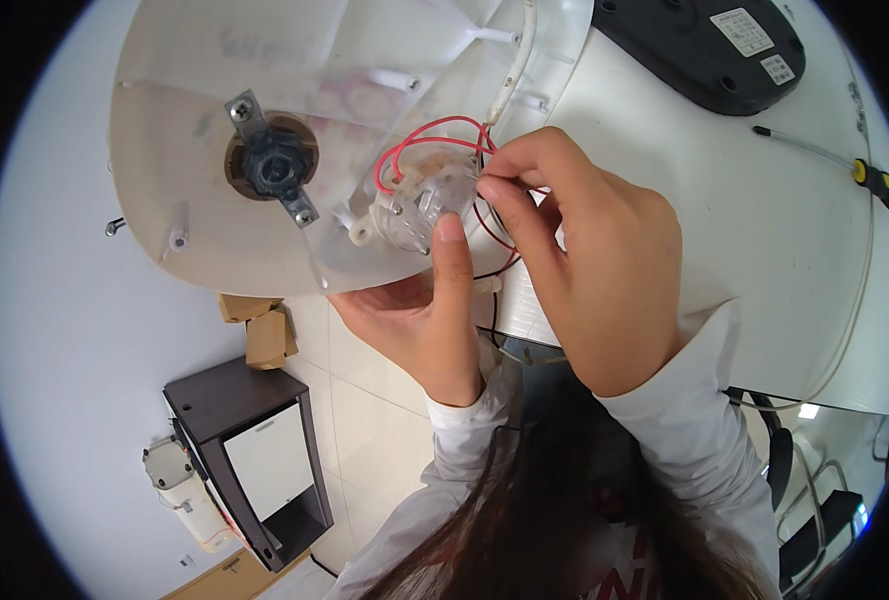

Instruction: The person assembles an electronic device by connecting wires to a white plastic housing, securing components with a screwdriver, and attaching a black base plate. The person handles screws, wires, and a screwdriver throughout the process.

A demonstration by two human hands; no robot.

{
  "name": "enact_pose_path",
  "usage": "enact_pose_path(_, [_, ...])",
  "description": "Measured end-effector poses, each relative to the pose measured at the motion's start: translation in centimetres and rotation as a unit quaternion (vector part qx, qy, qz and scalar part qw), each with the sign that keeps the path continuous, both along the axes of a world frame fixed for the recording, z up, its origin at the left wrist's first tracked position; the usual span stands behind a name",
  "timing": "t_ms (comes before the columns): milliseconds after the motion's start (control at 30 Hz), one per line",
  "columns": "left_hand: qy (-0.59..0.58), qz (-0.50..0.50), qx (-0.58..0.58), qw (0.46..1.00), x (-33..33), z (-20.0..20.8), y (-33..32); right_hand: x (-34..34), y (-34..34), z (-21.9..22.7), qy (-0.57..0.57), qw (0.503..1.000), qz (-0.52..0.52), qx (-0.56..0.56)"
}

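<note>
A translucent white plastic shell (pixel 214 120) fills the upper left, with a dark round hub and a metal bracket (pixel 270 160) at its centre. A small clear plastic part with screws (pixel 414 205) sits at the shell's lower right edge, and red wires (pixel 434 135) loop out of it. My left hand (pixel 429 320) holds the shell's edge from below, its thumb pressed on the clear part. My right hand (pixel 584 260) pinches the red wires at the part's right side. A black wire hangs under both hands.
A white table (pixel 744 220) lies to the right, bearing a black appliance base (pixel 704 45) and a black-and-yellow-handled screwdriver (pixel 869 178). A white cable runs along the table's right side. Below on the tiled floor stand a dark cabinet (pixel 254 450) and cardboard boxes (pixel 264 325).
</note>
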State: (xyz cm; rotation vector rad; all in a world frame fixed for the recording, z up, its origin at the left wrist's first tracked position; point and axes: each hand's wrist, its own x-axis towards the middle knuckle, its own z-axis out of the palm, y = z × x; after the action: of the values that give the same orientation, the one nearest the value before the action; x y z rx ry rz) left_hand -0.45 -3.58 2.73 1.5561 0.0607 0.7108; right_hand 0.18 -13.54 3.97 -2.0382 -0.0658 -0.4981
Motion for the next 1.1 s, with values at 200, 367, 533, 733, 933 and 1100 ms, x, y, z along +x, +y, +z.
enact_pose_path(200, [0.004, 0.003, -0.008, 1.0, -0.3, -0.2, 0.0, 0.0, 0.1, 0.2, -0.003, 1.0, 0.002, 0.001])
enact_pose_path(367, [0.009, -0.002, -0.008, 1.0, -0.3, -0.3, 0.1, 0.0, 0.1, 0.3, 0.011, 0.999, 0.008, 0.038])
enact_pose_path(533, [0.002, 0.009, 0.0, 1.0, -0.2, -0.3, 0.1, 0.0, 0.4, 0.4, -0.004, 0.999, 0.009, 0.03])
enact_pose_path(733, [0.002, 0.001, -0.007, 1.0, -0.3, -0.4, 0.0, 0.0, 0.7, 0.0, -0.031, 0.999, 0.009, 0.012])
enact_pose_path(933, [0.02, -0.006, -0.05, 0.999, -0.1, -0.3, -0.1, 0.0, 1.2, -0.1, -0.024, 1.0, 0.007, 0.019])
enact_pose_path(1100, [0.012, 0.006, -0.006, 1.0, -0.1, -0.7, -0.1, -0.2, 0.7, -0.2, -0.013, 0.999, 0.025, -0.017])
